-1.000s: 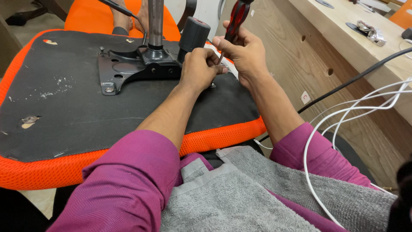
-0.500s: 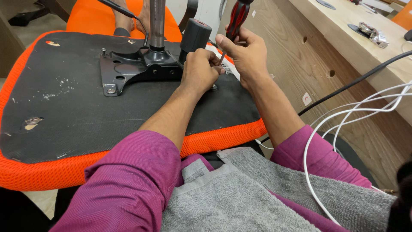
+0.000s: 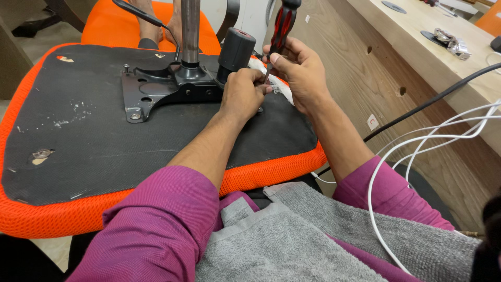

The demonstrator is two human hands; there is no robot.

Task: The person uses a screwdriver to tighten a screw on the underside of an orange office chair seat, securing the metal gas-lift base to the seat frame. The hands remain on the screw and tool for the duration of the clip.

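Note:
An upturned chair seat [image 3: 130, 151], black underneath with an orange mesh edge, rests on my lap. A black metal bracket [image 3: 156, 91] with a steel column [image 3: 190, 31] is fixed to it. My right hand [image 3: 300, 73] grips a screwdriver [image 3: 282, 28] with a red and black handle, its shaft pointing down at the seat's right side. My left hand [image 3: 242, 94] pinches around the screwdriver tip next to a black cylindrical knob [image 3: 236, 49]. A bit of white material [image 3: 279, 86] shows between the hands. The screw itself is hidden.
A grey towel [image 3: 313, 245] lies over my lap. White cables [image 3: 417, 151] and a black cable [image 3: 433, 99] hang at right beside a wooden workbench [image 3: 396, 57] with metal parts [image 3: 451, 42] on top. An orange chair back [image 3: 151, 26] lies behind the seat.
The view has shifted slightly; both hands stay at the same spot on the seat, with the screwdriver still upright.

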